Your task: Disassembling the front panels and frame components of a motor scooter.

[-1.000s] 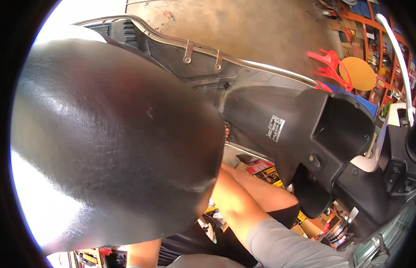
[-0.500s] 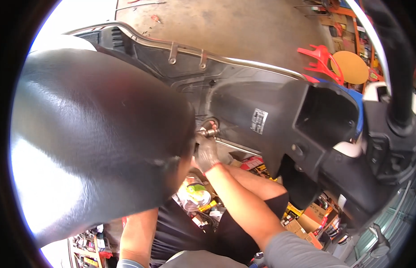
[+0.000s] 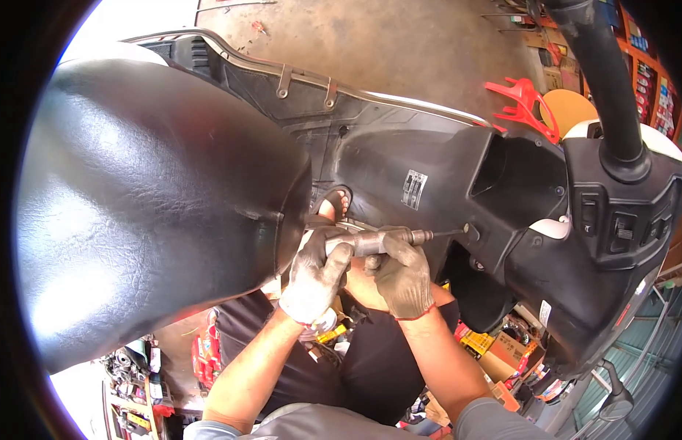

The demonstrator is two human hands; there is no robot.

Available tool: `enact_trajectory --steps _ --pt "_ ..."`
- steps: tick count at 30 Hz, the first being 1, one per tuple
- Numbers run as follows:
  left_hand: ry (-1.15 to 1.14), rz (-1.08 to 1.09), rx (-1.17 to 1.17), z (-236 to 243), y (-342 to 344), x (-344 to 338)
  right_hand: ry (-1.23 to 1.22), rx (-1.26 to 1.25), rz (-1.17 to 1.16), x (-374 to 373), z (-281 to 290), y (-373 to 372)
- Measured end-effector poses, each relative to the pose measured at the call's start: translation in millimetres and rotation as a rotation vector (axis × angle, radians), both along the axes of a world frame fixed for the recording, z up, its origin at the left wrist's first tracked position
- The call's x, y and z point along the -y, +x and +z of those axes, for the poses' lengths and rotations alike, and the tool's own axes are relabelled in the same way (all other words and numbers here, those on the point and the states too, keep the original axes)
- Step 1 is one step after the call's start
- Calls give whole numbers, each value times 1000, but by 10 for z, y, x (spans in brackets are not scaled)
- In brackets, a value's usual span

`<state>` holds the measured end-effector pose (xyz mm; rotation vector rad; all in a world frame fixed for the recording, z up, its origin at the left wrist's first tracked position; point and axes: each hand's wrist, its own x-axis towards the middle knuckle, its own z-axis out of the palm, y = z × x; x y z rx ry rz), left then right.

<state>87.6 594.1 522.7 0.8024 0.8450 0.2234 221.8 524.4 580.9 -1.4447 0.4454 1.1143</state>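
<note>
Both my hands wear dirty knit gloves and grip a metal power tool (image 3: 370,241): my left hand (image 3: 315,275) closes round its rear body, my right hand (image 3: 403,275) round its front end. A long thin bit reaches right toward a round fitting (image 3: 471,232) on the scooter's black plastic inner panel (image 3: 385,165); whether it touches is unclear. The black seat (image 3: 157,183) fills the left, close to my left hand. Beyond the hands a foot in a dark sandal (image 3: 333,204) is by the floorboard.
Handlebar column (image 3: 619,110) and switch panel (image 3: 619,220) are at the right. A red plastic chair (image 3: 524,99) stands beside a tan round board (image 3: 568,106). Shelves (image 3: 645,88) line the back right; cardboard boxes (image 3: 502,356) and assorted clutter lie below my arms.
Both hands, previously hidden or partly hidden by the seat, have come rightward into view with the power tool, its bit now by the panel fitting. The view has shifted slightly.
</note>
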Motion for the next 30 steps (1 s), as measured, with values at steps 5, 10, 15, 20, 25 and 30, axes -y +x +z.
enact_trajectory --steps 5,10,15,20,25,30 --pt "-137 12 -12 -53 -21 36 23 -56 -33 -135 45 -53" --pt "-157 54 31 -36 10 13 -7 8 70 -163 88 -25" --pt "-130 11 32 29 62 -80 -37 106 201 -180 110 -2" --pt "-61 25 -5 63 107 -136 14 66 56 -206 87 -24" --pt "172 -13 -62 -22 180 -158 -1 57 70 -140 49 52" --pt "262 6 -76 -41 210 -158 -124 122 1 -184 35 6"
